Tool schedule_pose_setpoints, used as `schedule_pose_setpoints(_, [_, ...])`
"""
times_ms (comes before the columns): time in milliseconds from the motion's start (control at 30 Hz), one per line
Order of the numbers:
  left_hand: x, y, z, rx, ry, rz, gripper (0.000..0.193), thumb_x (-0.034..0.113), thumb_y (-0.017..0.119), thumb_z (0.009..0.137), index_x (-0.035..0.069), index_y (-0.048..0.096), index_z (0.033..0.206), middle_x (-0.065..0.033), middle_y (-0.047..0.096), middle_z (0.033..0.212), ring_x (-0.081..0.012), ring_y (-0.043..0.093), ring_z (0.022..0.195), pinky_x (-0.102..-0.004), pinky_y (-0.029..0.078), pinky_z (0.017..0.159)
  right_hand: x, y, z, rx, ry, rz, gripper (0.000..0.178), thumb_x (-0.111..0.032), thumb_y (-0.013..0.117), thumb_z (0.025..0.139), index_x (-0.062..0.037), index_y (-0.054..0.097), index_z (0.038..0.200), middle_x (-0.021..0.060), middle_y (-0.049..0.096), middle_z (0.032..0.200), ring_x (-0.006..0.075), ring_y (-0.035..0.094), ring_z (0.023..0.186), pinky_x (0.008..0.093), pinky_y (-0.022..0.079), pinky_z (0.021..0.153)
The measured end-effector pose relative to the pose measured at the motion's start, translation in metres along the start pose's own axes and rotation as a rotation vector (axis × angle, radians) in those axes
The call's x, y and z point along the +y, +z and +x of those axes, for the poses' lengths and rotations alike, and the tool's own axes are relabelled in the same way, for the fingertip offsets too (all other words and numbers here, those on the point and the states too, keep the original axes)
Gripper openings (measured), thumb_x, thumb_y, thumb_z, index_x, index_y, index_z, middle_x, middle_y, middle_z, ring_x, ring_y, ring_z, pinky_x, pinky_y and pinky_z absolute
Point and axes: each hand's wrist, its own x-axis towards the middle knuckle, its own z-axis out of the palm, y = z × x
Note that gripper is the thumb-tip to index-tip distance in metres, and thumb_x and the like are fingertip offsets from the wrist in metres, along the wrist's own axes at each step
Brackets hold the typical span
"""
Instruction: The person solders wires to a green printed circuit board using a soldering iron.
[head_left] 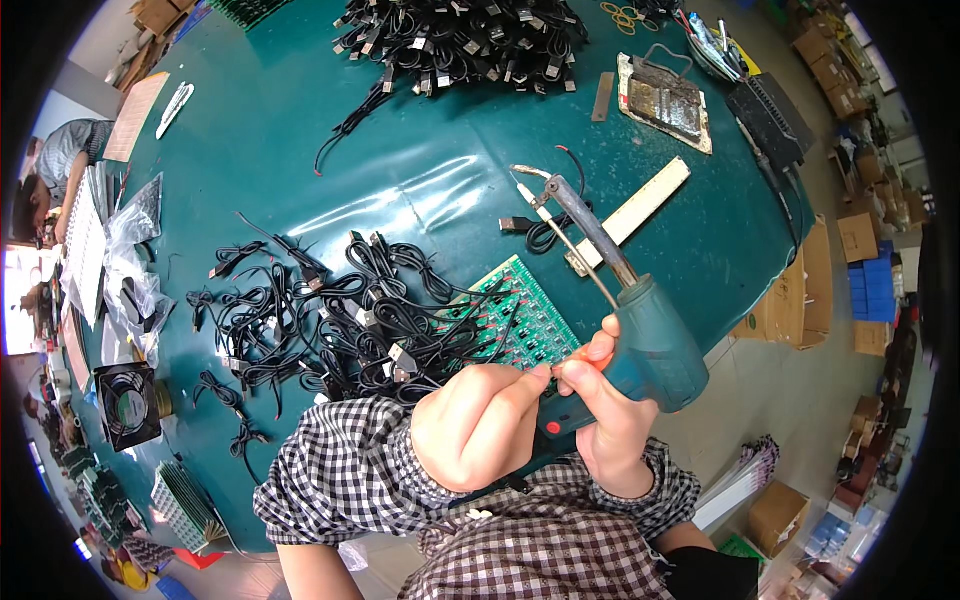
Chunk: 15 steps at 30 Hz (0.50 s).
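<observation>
Two hands meet at the near edge of a green circuit board (541,318). The left hand (478,425) has its fingertips pressed together; whether they pinch anything, I cannot tell. The right hand (612,408) is curled around a teal soldering gun (660,345), barrel pointing away. Black cables (375,315) lie left of the board and partly across it.
</observation>
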Motion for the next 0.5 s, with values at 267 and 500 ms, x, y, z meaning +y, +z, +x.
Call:
schedule_pose_setpoints(267, [-0.002,-0.004,0.003,-0.062,0.013,0.002,0.038,-0.008,0.07,0.061,-0.008,0.071,0.099,-0.0118,0.066,0.082,-0.0207,0.066,0.066,-0.0294,0.056,0.055,0.014,-0.011,-0.01,-0.114,-0.075,-0.066,0.045,0.015,0.061,0.088,0.0002,0.048,0.129,0.0054,0.057,0.105,0.017,0.064,0.09,0.0324,0.055,0.08])
schedule_pose_setpoints(500, [-0.008,-0.007,0.002,-0.194,0.049,-0.003,0.045,-0.004,0.067,0.061,-0.009,0.07,0.105,-0.0134,0.066,0.087,-0.0219,0.067,0.071,-0.0309,0.057,0.059,-0.006,-0.018,0.003,-0.032,-0.137,-0.15,0.044,0.008,0.059,0.091,0.0025,0.048,0.133,0.008,0.058,0.108,0.0218,0.068,0.093,0.0367,0.057,0.083])
